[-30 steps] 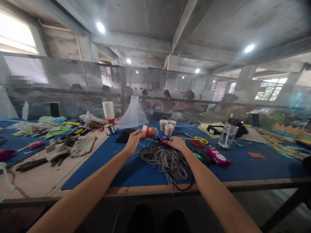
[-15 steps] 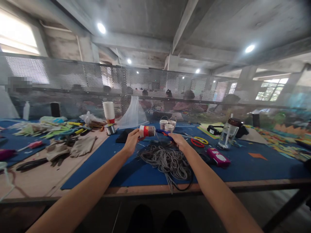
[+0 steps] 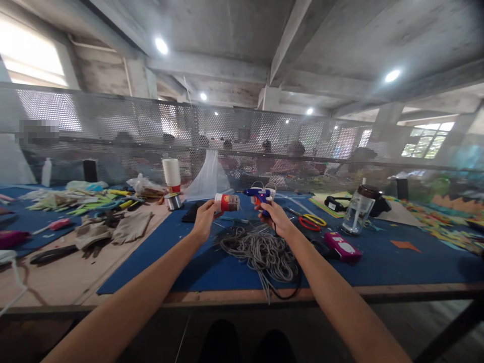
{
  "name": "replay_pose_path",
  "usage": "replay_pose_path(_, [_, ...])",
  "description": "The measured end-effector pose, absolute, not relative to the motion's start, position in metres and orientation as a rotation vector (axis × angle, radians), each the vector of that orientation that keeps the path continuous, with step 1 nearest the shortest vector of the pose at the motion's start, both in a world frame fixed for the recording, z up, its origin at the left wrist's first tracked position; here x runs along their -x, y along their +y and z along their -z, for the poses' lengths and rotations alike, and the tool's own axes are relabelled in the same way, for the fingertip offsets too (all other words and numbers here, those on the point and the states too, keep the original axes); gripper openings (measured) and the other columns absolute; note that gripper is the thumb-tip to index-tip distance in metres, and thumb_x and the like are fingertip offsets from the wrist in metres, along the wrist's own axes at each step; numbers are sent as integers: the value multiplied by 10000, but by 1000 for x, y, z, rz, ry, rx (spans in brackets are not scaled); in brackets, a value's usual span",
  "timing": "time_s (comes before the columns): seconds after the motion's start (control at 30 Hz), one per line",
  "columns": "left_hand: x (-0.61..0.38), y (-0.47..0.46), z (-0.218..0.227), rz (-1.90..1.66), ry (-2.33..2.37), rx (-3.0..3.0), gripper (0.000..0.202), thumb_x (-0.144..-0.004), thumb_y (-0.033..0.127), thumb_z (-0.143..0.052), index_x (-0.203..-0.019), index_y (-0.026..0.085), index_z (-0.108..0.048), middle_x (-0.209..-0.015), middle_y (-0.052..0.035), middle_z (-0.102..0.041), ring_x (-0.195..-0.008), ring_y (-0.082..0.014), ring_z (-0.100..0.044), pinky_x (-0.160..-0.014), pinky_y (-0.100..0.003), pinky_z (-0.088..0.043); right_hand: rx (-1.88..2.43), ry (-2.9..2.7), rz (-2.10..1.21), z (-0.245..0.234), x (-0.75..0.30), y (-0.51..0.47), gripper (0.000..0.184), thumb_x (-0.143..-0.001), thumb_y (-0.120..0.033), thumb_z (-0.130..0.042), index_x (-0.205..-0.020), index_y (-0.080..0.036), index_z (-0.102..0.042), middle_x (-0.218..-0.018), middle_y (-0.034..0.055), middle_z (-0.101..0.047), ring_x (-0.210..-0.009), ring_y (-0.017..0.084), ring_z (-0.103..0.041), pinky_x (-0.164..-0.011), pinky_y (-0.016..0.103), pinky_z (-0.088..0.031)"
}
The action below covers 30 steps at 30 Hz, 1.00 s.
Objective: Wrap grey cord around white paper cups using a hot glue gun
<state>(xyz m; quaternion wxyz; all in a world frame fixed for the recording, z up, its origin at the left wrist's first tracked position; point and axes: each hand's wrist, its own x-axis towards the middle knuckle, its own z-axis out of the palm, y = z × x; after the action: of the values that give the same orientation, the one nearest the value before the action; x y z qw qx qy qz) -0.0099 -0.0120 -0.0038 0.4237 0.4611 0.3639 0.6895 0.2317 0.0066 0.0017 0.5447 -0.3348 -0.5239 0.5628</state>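
a: what lies nearest the body?

b: a loose, tangled heap of grey cord (image 3: 260,254), resting on the flat blue mat (image 3: 162,275) between the two forearms.

a: and just past it?

b: two bare hands. the left hand (image 3: 204,219) grasps a tapered red-and-white paper cup (image 3: 228,202) by its white end, and the right hand (image 3: 276,218) is wrapped round the handle of a blue plastic glue gun (image 3: 254,192).

a: so neither grip is free. how does the cup lie?

b: on its side, off the mat, its long axis running nearly level from left to right. the end wound with grey-brown cord faces away from the left fingers, toward the right hand.

a: which hand is nearer to it?

b: the left, since it holds it. the right stands off to the side, with the gun reaching across between.

a: and the nozzle?

b: it points left, a little higher than the corded end and near it. that small offset is, i judge, the relation that matters most. whether they touch, i can't tell.

a: anything farther off?

b: small pale cups with thin hoop handles (image 3: 273,193), partly hidden behind the gun, then a grey perforated mesh partition (image 3: 143,121).
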Motion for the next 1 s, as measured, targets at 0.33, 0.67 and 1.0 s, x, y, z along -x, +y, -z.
replay_pose_path(0.33, [11,-10,7,-1693,929,-1215,398,-625,493,-791,-813,154,-698,-815,-22,-650,-811,-175,-581,-821,-335,-516,871,-1470,-835,-7,-216,-3,307,-767,-399,-656,-947,-182,-535,-540,-72,-518,-468,93,-478,-485,213,-411])
replay_pose_path(0.67, [4,-15,8,-1606,855,-1311,353,-666,483,-781,-794,162,-709,-817,-29,-667,-807,-180,-597,-856,-346,-503,839,-1372,-810,-6,-213,-5,322,-758,-444,-665,-896,-184,-537,-542,-67,-528,-431,91,-470,-436,207,-394])
replay_pose_path(1.0, [6,-10,10,-1623,862,-1251,377,-640,466,-805,-851,165,-722,-850,-32,-675,-812,-178,-595,-824,-339,-504,847,-1447,-825,-15,-211,-18,335,-789,-467,-632,-881,-146,-652,-496,-42,-529,-440,102,-476,-472,222,-413])
